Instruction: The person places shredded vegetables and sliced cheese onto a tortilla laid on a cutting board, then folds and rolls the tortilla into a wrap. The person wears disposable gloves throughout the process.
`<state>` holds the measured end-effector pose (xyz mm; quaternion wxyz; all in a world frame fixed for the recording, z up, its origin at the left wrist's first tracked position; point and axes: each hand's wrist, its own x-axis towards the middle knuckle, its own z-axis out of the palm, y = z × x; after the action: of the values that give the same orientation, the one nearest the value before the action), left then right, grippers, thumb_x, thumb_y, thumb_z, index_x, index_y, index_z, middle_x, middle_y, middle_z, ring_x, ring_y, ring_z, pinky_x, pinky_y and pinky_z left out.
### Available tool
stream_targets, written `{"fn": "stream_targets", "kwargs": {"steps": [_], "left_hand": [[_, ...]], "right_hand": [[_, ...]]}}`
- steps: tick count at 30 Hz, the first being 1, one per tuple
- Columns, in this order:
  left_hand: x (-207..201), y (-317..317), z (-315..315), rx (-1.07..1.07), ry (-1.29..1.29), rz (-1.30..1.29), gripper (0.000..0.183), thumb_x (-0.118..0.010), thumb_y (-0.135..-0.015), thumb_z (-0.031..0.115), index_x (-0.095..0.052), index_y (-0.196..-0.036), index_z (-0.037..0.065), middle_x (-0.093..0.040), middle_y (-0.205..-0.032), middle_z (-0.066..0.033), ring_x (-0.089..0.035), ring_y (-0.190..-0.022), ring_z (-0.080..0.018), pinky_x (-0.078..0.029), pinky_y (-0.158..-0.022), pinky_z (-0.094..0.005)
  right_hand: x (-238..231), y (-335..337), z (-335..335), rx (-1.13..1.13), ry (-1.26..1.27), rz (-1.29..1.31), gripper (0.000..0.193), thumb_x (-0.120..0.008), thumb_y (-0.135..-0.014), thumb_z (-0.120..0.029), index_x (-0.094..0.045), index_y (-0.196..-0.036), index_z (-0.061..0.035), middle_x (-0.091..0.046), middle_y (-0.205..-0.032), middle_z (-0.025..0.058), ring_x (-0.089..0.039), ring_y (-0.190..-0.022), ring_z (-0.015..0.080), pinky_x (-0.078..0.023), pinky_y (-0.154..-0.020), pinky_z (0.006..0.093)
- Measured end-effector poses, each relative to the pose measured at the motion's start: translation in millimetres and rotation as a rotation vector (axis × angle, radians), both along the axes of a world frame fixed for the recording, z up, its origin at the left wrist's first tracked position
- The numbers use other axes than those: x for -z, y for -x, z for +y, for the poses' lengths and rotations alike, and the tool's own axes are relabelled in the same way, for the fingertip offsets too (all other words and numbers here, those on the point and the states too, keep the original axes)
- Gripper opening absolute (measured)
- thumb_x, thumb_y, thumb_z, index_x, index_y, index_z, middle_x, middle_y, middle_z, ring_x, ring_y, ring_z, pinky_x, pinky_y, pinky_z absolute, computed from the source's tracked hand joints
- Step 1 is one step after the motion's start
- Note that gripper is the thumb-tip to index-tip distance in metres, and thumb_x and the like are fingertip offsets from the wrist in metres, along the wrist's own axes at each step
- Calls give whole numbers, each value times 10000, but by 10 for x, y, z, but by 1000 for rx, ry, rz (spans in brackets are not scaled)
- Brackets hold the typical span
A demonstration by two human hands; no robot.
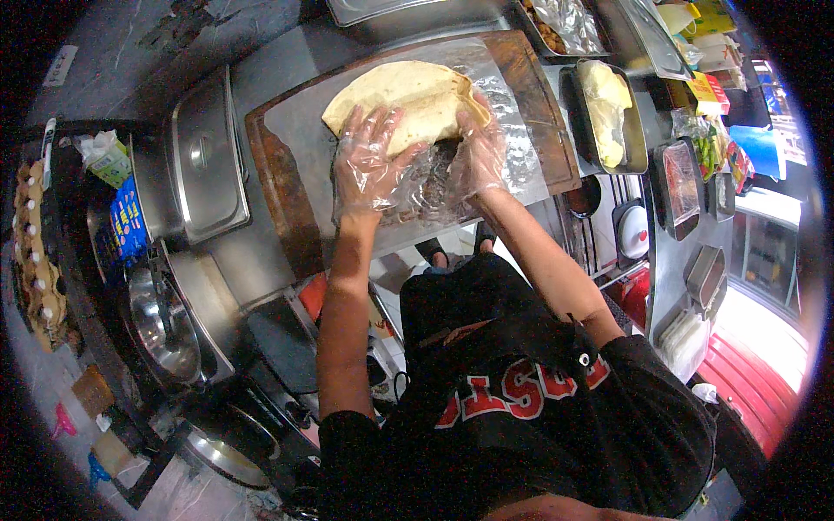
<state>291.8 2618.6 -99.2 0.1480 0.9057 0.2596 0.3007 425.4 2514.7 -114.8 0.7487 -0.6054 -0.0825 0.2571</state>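
Observation:
A large, pale tortilla [401, 92], folded over into a wrap, lies on a sheet of clear plastic [300, 117] spread over a brown wooden board [537, 97]. Both my hands wear loose clear plastic gloves. My left hand [368, 165] rests on the near left side of the tortilla, fingers stretched out and spread. At the tortilla's right end, my right hand [479, 154] curls its fingers around the edge. The wrap's filling is hidden from this view. Crumpled plastic shows between my wrists.
A lidded steel pan [204, 156] stands left of the board, with steel bowls [161, 326] nearer me. On the right are a tray with a yellowish, plastic-wrapped food [605, 113] and a film-covered container [680, 178]. Egg cartons [35, 252] line the far left.

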Motion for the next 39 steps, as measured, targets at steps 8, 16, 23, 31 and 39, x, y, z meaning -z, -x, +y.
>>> {"fn": "stream_targets", "kwargs": {"steps": [8,16,23,31,39], "left_hand": [[-13,-34,-1,6,-15,22,527,-760,-791,465,-707,-1196,130,-664,-1247,-117,-529,-1274,-361,-449,-1061,-451],[39,-24,15,7,0,-24,535,-759,-788,470,-706,-1196,128,-674,-1227,-122,-537,-1265,-359,-454,-1055,-445],[-4,-28,-2,9,-7,3,535,-739,-800,482,-704,-1204,133,-673,-1231,-124,-536,-1267,-357,-450,-1058,-443],[53,17,66,74,-3,63,580,-696,-820,515,-665,-1270,150,-636,-1307,-103,-475,-1326,-360,-398,-1106,-437],[80,123,112,27,323,-319,472,-498,-1006,338,-534,-1357,25,-512,-1424,-163,-408,-1390,-339,-347,-1144,-452]], "right_hand": [[62,-64,-67,-135,-72,-363,392,-503,-960,-21,-553,-1348,1,-568,-1376,140,-520,-1291,225,-379,-1107,334],[-69,-223,-107,-349,293,-974,420,-606,-945,-160,-549,-1325,7,-552,-1358,235,-516,-1285,380,-399,-1097,424],[-75,-294,-83,-498,423,-1228,581,-694,-905,-332,-513,-1357,-17,-501,-1395,238,-465,-1319,398,-404,-1093,456],[-71,-556,-6,-742,249,-1485,647,-697,-878,-359,-482,-1412,-65,-498,-1377,239,-462,-1310,411,-380,-1114,484],[-183,-614,17,-871,238,-1529,746,-730,-820,-342,-432,-1466,-119,-488,-1396,225,-463,-1316,388,-380,-1115,478]]}}
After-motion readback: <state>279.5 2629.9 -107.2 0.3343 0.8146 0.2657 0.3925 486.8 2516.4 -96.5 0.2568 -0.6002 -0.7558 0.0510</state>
